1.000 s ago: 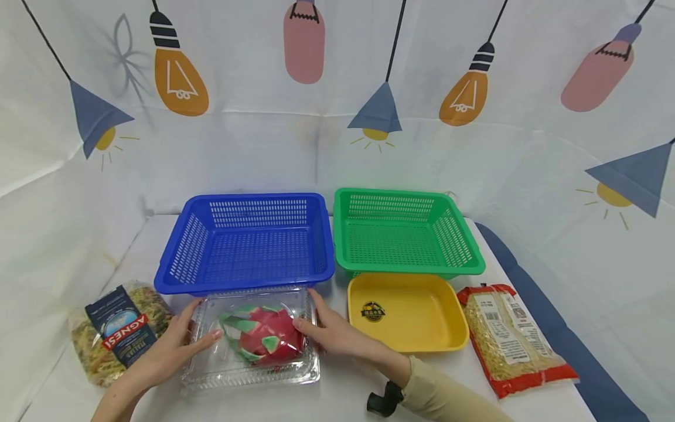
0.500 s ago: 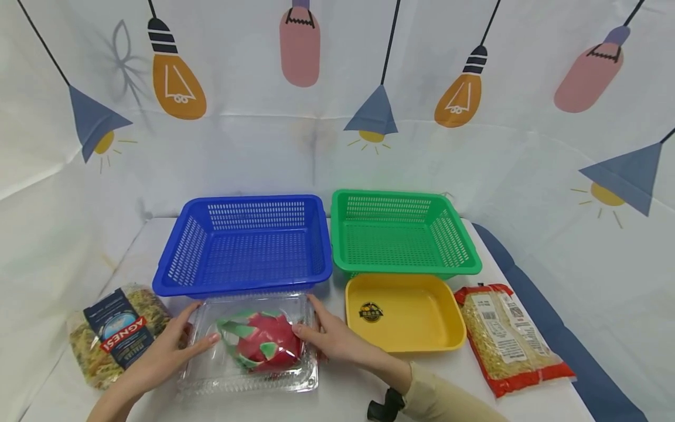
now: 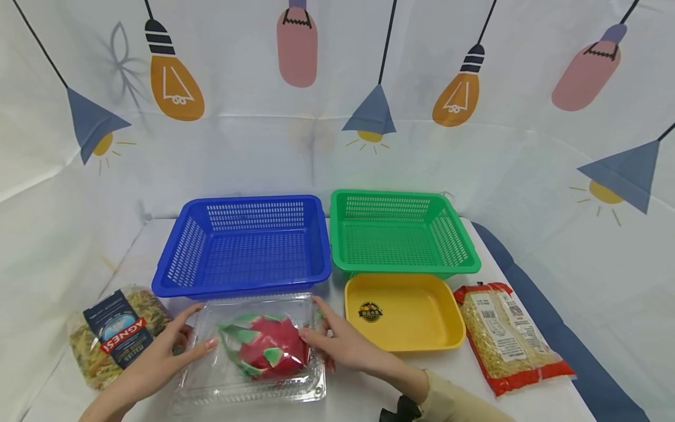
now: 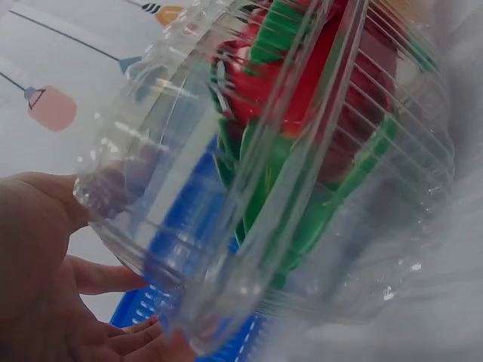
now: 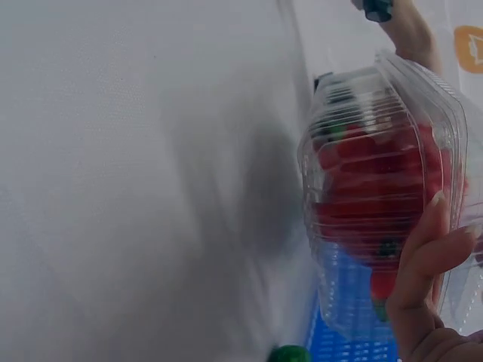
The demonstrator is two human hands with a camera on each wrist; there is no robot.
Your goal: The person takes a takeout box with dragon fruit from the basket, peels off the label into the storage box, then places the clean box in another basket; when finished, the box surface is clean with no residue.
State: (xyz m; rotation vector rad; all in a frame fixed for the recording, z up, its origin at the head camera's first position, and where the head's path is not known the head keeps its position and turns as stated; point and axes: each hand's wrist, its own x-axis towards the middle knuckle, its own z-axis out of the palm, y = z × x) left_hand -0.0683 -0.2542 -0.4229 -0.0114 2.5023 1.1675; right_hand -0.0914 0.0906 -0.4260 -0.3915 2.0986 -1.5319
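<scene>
A clear plastic clamshell box (image 3: 208, 375) with a pink-red, green-tipped dragon fruit (image 3: 274, 349) inside is held between both hands, in front of the blue basket. The left hand (image 3: 158, 363) grips its left side, thumb over the lid's edge. On the opposite side the right hand (image 3: 343, 343) grips it, thumb on top. The right wrist view shows that thumb against the ribbed side wall of the box (image 5: 370, 173). A small red-and-green thing (image 5: 383, 292) appears below the dragon fruit there; its kind is unclear. Dark red also shows beside the left fingers, mostly hidden.
Behind the box stands a blue basket (image 3: 248, 290), with a green basket (image 3: 411, 266) to its right. A yellow tray (image 3: 416, 328) lies beside the right hand. Bagged pasta (image 3: 126, 328) is at the left, and a red-edged bag (image 3: 511, 334) of pale yellow contents at the right.
The box has shifted slightly toward the person and to the right, and looks a little larger. Both hands keep their hold; the right hand has moved slightly right with it.
</scene>
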